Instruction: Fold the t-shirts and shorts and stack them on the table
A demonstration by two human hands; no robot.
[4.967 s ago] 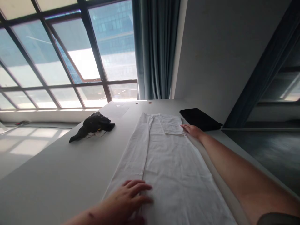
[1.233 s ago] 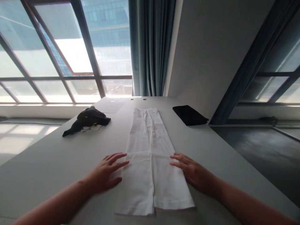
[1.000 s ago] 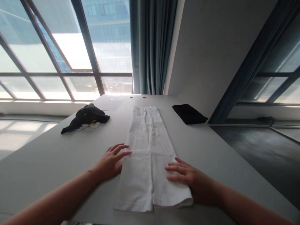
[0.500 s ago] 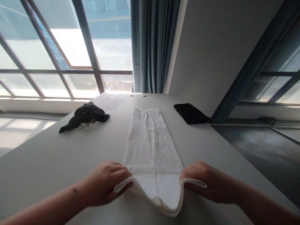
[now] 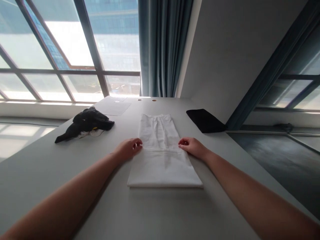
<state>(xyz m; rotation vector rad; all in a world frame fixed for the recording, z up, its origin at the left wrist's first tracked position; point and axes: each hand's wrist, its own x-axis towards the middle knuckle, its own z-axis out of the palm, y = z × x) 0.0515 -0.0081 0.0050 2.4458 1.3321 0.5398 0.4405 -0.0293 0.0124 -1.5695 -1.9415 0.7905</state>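
White trousers lie lengthwise in front of me, with the gathered waist at the far end. Their near part is doubled back over itself, leaving a straight fold at the front. At the left end of the turned-over hem, my left hand has its fingers curled in a pinch on the cloth edge. My right hand pinches the opposite end of that hem, its fingertips at the trousers' right side. The fingertips partly hide the hem corners.
The trousers rest on a white table. A crumpled black garment lies at the left, and a flat, folded black cloth at the far right. Sheets of paper lie near the back edge. Blue curtains hang beyond.
Both hands have moved forward, away from me, carrying the trousers' near end over onto the rest. The hanging hem now lies flat, and a straight fold faces me.
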